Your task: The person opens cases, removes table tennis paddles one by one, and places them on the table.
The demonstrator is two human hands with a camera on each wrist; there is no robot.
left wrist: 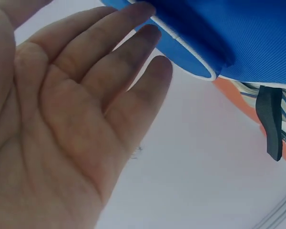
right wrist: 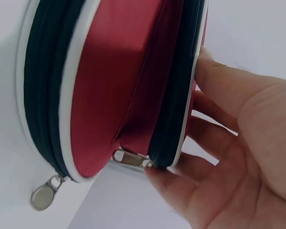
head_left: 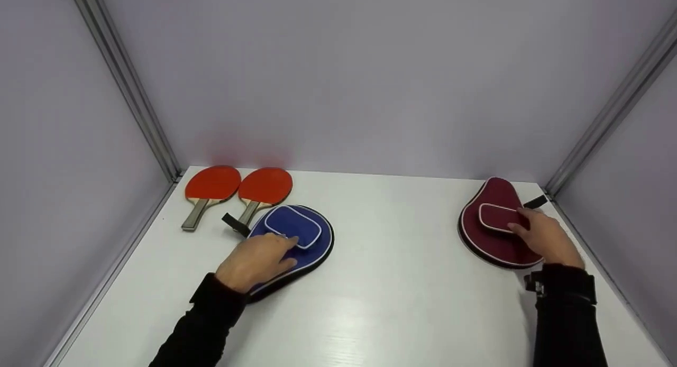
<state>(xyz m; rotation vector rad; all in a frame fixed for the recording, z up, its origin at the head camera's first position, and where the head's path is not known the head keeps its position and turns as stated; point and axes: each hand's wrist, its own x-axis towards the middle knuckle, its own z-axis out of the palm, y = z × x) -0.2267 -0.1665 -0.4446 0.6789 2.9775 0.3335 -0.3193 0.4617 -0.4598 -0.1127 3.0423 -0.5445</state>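
On the left, a blue table tennis bat case [head_left: 312,258] with white piping lies at a slant, its raised pocket [head_left: 299,227] facing up. My left hand [head_left: 259,261] rests over it with loosely extended fingers. In the left wrist view, the fingertips [left wrist: 150,36] meet the edge of the blue pocket. To the right lies a maroon bat case [head_left: 489,245], narrow end away from me. My right hand [head_left: 550,237] touches the edge of its pocket [head_left: 497,217]. In the right wrist view, a finger is beside the pocket's metal zipper pull [right wrist: 129,158].
Two red table tennis bats [head_left: 214,183] [head_left: 266,186] lie at the back left; the blue case partly covers one handle. Black straps [head_left: 236,224] [head_left: 536,202] stick out from the cases. Walls [head_left: 349,81] enclose the white table [head_left: 391,293] at the back and sides.
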